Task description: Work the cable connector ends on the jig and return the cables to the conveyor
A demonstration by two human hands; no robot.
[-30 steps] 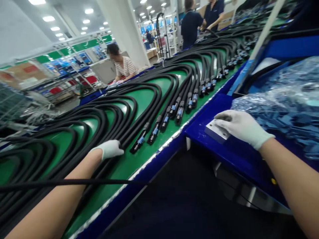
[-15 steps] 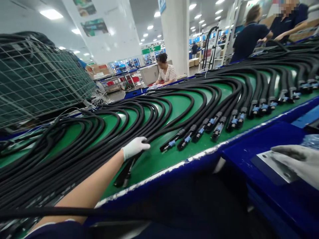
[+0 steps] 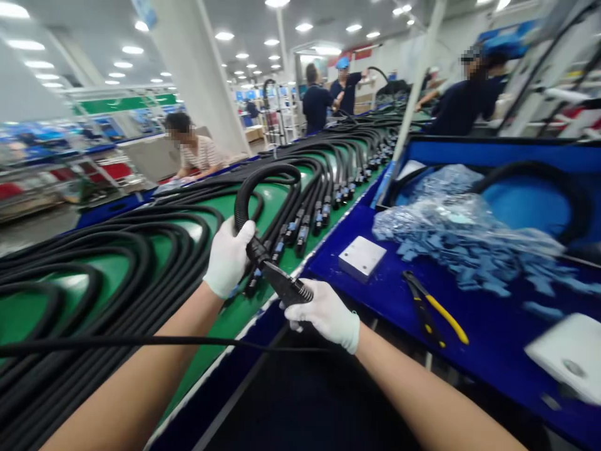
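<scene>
Gripping a black corrugated cable (image 3: 243,202) in the gloved left hand (image 3: 228,258), with its black connector (image 3: 284,283) clasped in the gloved right hand (image 3: 326,315), the person holds it above the green conveyor belt (image 3: 197,357). Beside the belt, on the blue worktop (image 3: 357,300), lie a white plate (image 3: 362,258), yellow-handled pliers (image 3: 429,302) and a plastic bag of blue parts (image 3: 451,232).
</scene>
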